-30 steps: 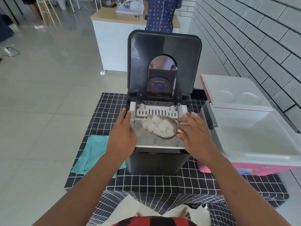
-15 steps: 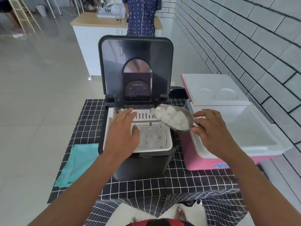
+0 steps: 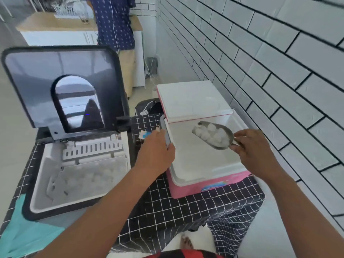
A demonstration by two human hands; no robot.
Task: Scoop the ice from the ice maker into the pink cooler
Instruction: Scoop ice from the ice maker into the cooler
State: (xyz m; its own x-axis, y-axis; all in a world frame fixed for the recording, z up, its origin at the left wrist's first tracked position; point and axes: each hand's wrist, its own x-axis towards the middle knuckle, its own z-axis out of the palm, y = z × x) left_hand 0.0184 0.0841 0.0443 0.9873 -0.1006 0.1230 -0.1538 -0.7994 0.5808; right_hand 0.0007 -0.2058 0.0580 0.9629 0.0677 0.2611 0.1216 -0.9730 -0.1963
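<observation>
**Carrying the full scoop over to the cooler, nearly a dump**

So a second ago the scoop (image 3: 214, 135) was sitting low in the ice maker (image 3: 78, 170) bin with the left hand resting on the machine's rim. Now the right hand (image 3: 255, 151) has swung it across and it hangs right over the open pink cooler (image 3: 210, 185), pinched by its short handle. The left hand (image 3: 156, 153) has moved too: it's wrapped around the grey handle (image 3: 166, 133) on the cooler's near-left edge, bracing it I'd guess.

Meaning for the job: the carry looks basically done, and the only thing left for this load is tipping it out. The scoop isn't tilted enough to pour yet.

The ice (image 3: 212, 134) itself is a heaped pile of white rounded cubes, cloudy, filling the metal scoop. Looks like it could lose a cube off the front lip if jerked. The cooler interior looks white and bare from here, though glare makes it hard to be sure. There's plenty more ice back in the maker's bin, on the checkered table (image 3: 167, 211).
</observation>
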